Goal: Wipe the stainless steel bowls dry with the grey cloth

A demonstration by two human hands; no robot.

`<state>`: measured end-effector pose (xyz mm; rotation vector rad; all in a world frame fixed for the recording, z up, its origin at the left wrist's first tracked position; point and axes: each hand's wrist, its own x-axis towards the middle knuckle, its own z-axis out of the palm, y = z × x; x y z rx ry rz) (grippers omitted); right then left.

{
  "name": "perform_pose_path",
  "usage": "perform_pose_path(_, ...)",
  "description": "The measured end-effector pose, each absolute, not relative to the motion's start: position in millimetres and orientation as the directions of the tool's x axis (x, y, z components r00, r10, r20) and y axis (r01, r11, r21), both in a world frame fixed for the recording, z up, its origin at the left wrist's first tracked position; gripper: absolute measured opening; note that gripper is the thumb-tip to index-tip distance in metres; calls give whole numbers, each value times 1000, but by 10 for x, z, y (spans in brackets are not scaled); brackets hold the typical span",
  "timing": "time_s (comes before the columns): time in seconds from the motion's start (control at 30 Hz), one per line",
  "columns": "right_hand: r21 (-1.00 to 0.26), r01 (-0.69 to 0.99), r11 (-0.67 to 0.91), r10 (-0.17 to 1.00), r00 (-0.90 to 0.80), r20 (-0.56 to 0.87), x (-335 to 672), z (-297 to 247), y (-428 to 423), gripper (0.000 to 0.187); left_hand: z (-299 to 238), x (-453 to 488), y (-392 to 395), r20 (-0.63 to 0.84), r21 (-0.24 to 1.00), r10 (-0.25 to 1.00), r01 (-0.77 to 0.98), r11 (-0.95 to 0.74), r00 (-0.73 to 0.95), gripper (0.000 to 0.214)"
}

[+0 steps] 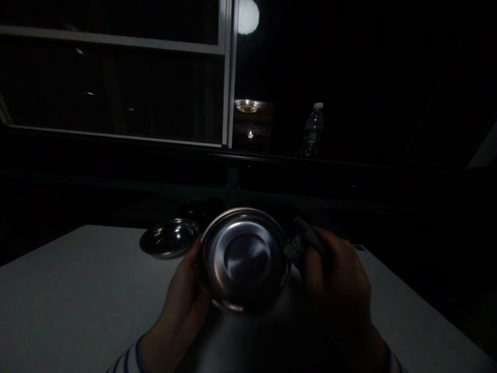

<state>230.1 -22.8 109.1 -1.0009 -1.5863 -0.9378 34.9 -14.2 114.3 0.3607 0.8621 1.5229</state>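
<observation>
The left hand (182, 295) reaches in from the near left with its wrist tilted up, the thumb laid along the left edge of a metal bowl (248, 248). Its fingers grip that edge, though most of them pass behind or under the bowl and their tips cannot be seen. The right hand (341, 280) comes from the near right, its knuckles raised and its fingers bent, pinching a bunched dark cloth (305, 241) against the bowl's right rim. The bowl is held between the two hands above the near-middle part of the worktop (77, 290), its broad round face tipped toward the person.

Deep shadow swallows the lower part of the right hand and the surface beneath the bowl, and both forearms are cut off at the near edge, where a striped left sleeve (130, 360) shows more clearly than the right one. Whether the bowl's inside or underside faces the person is hard to tell. Dark shapes beyond it cannot be made out.

The held bowl is smooth and shiny, with concentric rings around a flat circular centre. The cloth looks grey, soft and creased, with a fine mesh-like texture where light catches it. A second bowl (166, 241), shallow and also polished metal, rests on the pale, matt worktop at far left. Farther back stand a clear plastic bottle (313, 129) with a white cap and green label, and a pale, straight-edged window frame (229, 72).
</observation>
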Motion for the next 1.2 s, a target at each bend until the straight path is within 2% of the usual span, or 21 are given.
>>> perform_pose_path(0.1, 174, 934, 311, 170, -234, 957, 2277, 1070, -221, 31, 1118, 370, -152, -257, 694, 951, -718, 59, -170, 15)
perform_pose_path(0.17, 194, 922, 334, 208, -273, 939, 2160, 1026, -219, 24, 1114, 366, -150, -262, 686, 953, -723, 74, -151, 14)
perform_pose_path(0.23, 191, 881, 433, 249, -320, 914, 2002, 965, -215, 21, 1124, 339, -140, -253, 676, 953, -736, 49, -169, 16)
perform_pose_path(0.37, 229, 769, 597, 308, -483, 819, 1838, 895, -193, 30, 1153, 273, -119, -247, 676, 938, -737, -15, -245, 20)
perform_pose_path(0.53, 202, 819, 537, 286, -402, 869, 1867, 900, -220, 28, 1219, 297, -147, -274, 646, 936, -763, 9, -221, 23)
perform_pose_path(0.63, 242, 743, 624, 277, -500, 821, 1817, 895, -285, 29, 1253, 306, -156, -266, 613, 942, -790, 2, -205, 24)
perform_pose_path(0.83, 203, 803, 561, 329, -441, 835, 1788, 907, -311, 28, 1186, 297, -117, -241, 657, 947, -754, -2, -213, 25)
perform_pose_path(0.97, 233, 745, 625, 293, -501, 814, 1759, 896, -306, 25, 1125, 324, -102, -246, 681, 954, -731, 45, -170, 23)
perform_pose_path(1.07, 210, 810, 547, 322, -435, 841, 1774, 915, -303, 24, 1105, 341, -104, -255, 687, 955, -724, 67, -153, 24)
perform_pose_path(1.2, 231, 752, 617, 349, -526, 776, 1803, 929, -285, 26, 1101, 352, -117, -247, 698, 958, -713, 72, -145, 25)
